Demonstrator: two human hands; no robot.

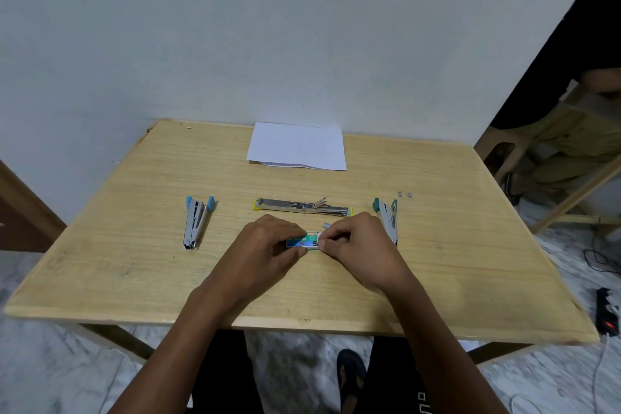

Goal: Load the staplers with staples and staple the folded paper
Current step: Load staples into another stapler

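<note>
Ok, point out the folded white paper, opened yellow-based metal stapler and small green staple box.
folded white paper [297, 145], head view, centre of sheet.
opened yellow-based metal stapler [295, 205], head view, metal rail.
small green staple box [306, 240], head view, printed top.

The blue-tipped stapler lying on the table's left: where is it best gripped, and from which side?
The left stapler lies splayed in a V, arms meeting at the near end. Likely best: come from above on the near side and pinch across both arms just beyond the hinge, where they lie closest. The left hand, gripping the staple box, is nearer.
</note>
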